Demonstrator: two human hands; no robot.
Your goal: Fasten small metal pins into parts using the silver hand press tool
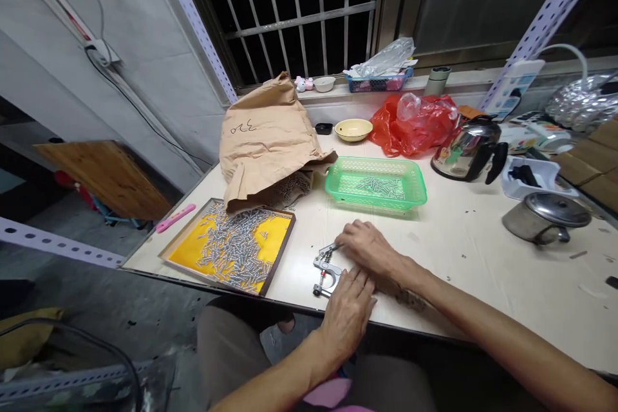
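A C-shaped metal tool (pixel 331 280) with a small spring and a red ring lies near the table's front edge. My left hand (pixel 351 301) is closed over its right side, fingers together, covering part of the frame. Just above, my right hand (pixel 369 248) is bent with its fingertips against the tool's upper lever; what lies under its palm is hidden. To the left, a shallow tray (pixel 292 232) with a yellow bottom holds many small metal pins (pixel 234 248). More such pins lie in a green plastic basket (pixel 376 201) beyond my hands.
A brown paper bag (pixel 270 135) leans open over the tray's back edge. A pink-handled item (pixel 175 218) lies at the left. Behind stand a yellow bowl (pixel 353 130) and red plastic bags (pixel 415 129). At the right are a kettle (pixel 467 151) and a lidded metal cup (pixel 535 222).
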